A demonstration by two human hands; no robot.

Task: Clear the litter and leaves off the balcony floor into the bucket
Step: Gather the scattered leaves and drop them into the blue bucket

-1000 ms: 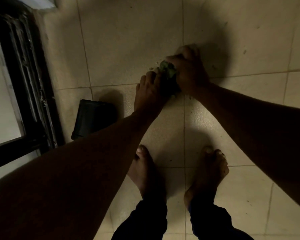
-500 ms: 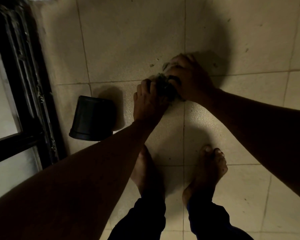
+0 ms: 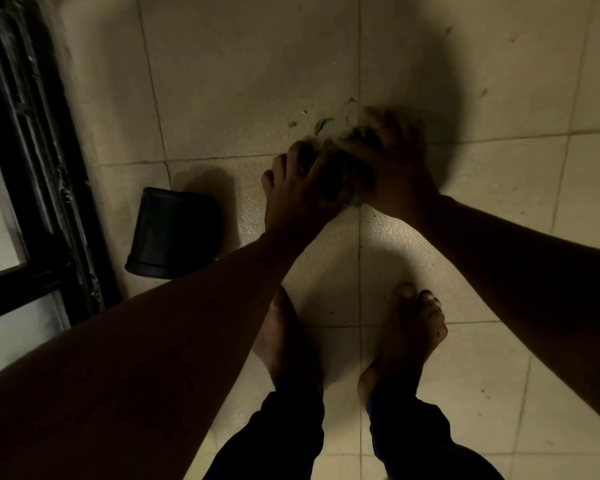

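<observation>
A clump of green leaves (image 3: 352, 183) is cupped between the left hand (image 3: 293, 195) and the right hand (image 3: 395, 164), low over the tiled floor (image 3: 239, 81). Loose scraps (image 3: 321, 124) are scattered just beyond. A dark bucket (image 3: 174, 233) stands nearby, to the left.

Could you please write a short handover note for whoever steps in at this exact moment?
Hands: left hand and right hand are cupped together around a clump of leaves, low over the floor.
Things: the bucket stands to the left, beside the door frame; whether it holds anything cannot be seen.
Done: a clump is gathered between the hands.
Left: carry it to the bucket, then pick up the scraps lying just beyond the hands, plus specks farther right.
</observation>
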